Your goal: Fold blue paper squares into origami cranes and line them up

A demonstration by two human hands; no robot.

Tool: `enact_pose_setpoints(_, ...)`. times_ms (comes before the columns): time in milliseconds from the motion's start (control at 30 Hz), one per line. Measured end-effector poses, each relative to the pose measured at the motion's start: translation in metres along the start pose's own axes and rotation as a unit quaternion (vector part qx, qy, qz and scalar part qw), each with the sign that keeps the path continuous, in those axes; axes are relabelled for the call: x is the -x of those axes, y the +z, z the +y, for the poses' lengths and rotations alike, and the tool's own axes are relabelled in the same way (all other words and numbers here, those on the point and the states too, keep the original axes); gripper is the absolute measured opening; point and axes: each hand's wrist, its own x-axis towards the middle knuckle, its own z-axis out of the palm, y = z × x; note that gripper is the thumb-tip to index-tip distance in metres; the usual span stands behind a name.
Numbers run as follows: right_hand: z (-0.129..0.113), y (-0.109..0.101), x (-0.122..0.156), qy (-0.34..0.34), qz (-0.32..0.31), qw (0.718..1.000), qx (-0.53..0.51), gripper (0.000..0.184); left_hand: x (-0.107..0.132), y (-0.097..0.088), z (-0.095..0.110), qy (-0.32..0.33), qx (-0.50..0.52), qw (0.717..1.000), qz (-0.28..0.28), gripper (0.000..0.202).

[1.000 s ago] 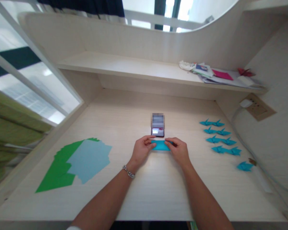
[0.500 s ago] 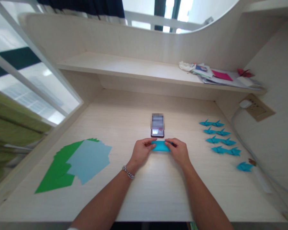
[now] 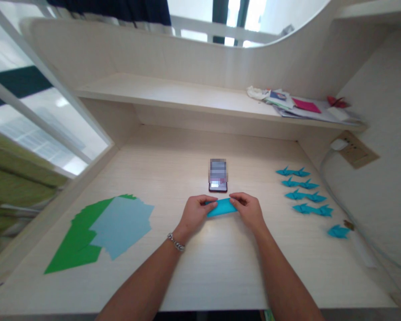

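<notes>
Curtain (image 3: 16, 174): green, at the far left, beside the window.
Green sheets (image 3: 75, 245): fanned on the desk (image 3: 217, 276), partly covered on their right side.
Pale sheets (image 3: 123, 227): light blue, fanned, lying over the green ones.
Bracelet (image 3: 176, 242): a chain around the left wrist.
Left hand (image 3: 197, 211): thumb and fingers pinched narrow on the left end of the blue strip (image 3: 223, 207).
Phone (image 3: 218, 176): on the desk just beyond the strip, its upper part blurred.
Strip: flat folded paper between the two hands, slanting, its left end nearer the person; whether it touches the desk, I cannot tell.
Right hand (image 3: 249, 207): thumb and fingers pinched narrow on the strip's right end.
Blue figures (image 3: 297, 196): folded paper, four rows of two.
Lone figure (image 3: 338, 232): also blue, nearer the person than the rows.
Plug (image 3: 339, 144): white, in the wall socket (image 3: 357, 151).
</notes>
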Motion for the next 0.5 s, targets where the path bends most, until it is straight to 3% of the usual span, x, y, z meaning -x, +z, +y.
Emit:
enact_pose_setpoints(167, -0.002, 0.003, 0.002, -0.013, -0.012, 1.000, 0.001, 0.017, 0.003, 0.003, 0.001, 0.011, -0.016, 0.999, -0.042, 0.023)
enact_pose_setpoints(333, -0.004, 0.009, 0.002, 0.021, 0.016, 0.997, -0.067, 0.030, 0.004, 0.008, -0.004, 0.013, 0.005, 1.000, 0.002, 0.025)
enact_pose_setpoints(500, -0.006, 0.010, 0.003, 0.027, 0.046, 0.998, -0.044, 0.021, 0.004, 0.009, -0.006, -0.002, 0.044, 0.999, -0.017, 0.029)
